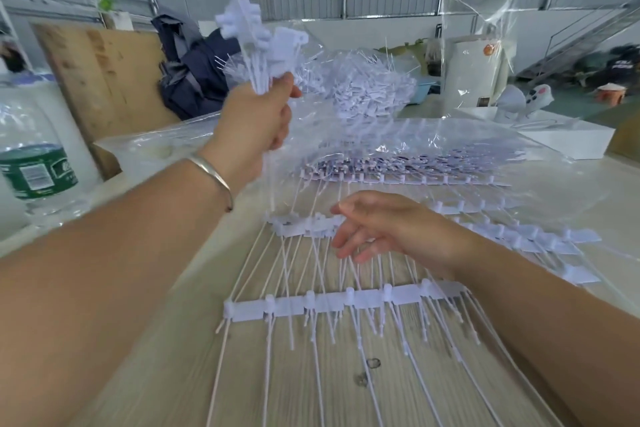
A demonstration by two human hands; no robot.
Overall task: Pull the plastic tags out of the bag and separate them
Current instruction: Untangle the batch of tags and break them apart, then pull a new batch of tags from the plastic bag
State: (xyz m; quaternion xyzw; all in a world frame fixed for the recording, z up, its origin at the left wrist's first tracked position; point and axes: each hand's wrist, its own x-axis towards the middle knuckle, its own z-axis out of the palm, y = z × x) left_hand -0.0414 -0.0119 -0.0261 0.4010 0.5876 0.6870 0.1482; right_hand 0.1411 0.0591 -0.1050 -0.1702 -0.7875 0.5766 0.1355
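Underfoot of everything, the pale wood-grain bench [180, 357] fills the lower frame. On its far half lies the clear plastic bag [450, 149], crumpled and partly flattened, mouth toward the person; inside it, layered rows of white tags and a loose heap of them at the back. A second clear bag [478, 28] stands upright behind, right of centre. Far left, a large water bottle [34, 163] with green label, blurred at the frame edge. Dark blue clothing [194, 80] is piled beyond the bench, beside a leaning wooden board [104, 73].

Plastic tags [346, 302] out of the bag: strips of flat white heads joined side by side, long thin tails running toward the person. Nearest strip lies across the bench mid-frame; another strip sits just beyond it, by the right fingertips; more strips fan off to the right, partly under the bag's edge.

Left hand [259, 121] raised above the bench, fingers curled tight around a bunch of tag tails; the bunch of heads [249, 24] sticks up above the fist, motion-blurred. Silver bangle [214, 173] on that wrist.

Right hand [377, 229] low over the strips, palm down, fingers loosely spread and straight, gripping nothing; fingertips at or just above the tails, contact not certain.
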